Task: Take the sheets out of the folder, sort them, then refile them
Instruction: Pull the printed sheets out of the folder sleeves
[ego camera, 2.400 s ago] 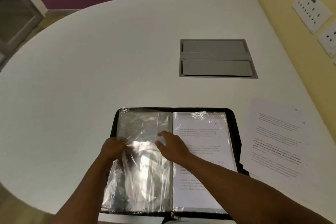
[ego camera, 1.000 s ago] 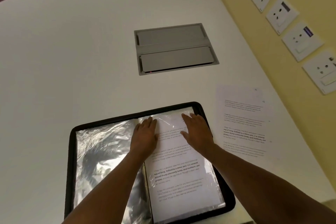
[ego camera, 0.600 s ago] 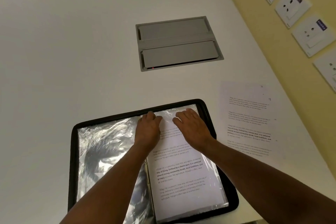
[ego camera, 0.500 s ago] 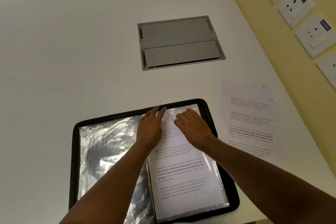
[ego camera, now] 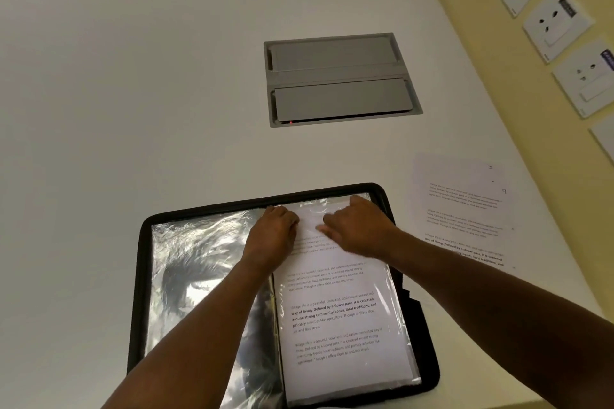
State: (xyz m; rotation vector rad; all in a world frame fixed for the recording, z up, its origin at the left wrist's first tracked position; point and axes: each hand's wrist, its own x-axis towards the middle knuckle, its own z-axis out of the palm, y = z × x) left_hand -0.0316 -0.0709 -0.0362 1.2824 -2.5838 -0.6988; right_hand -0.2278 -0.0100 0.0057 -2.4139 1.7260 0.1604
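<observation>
Extraction step in hand: both hands' fingers (ego camera: 327,226) curled at top of sleeved sheet (ego camera: 339,309), grip unclear; next, pinching it out toward loose sheets (ego camera: 465,212).

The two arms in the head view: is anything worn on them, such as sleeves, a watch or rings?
Both forearms are bare as far as the frame shows. No sleeve, watch or bracelet is visible. The left hand and right hand show no gloves or rings.

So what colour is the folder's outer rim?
Black, on the folder, shown in the head view.
</observation>
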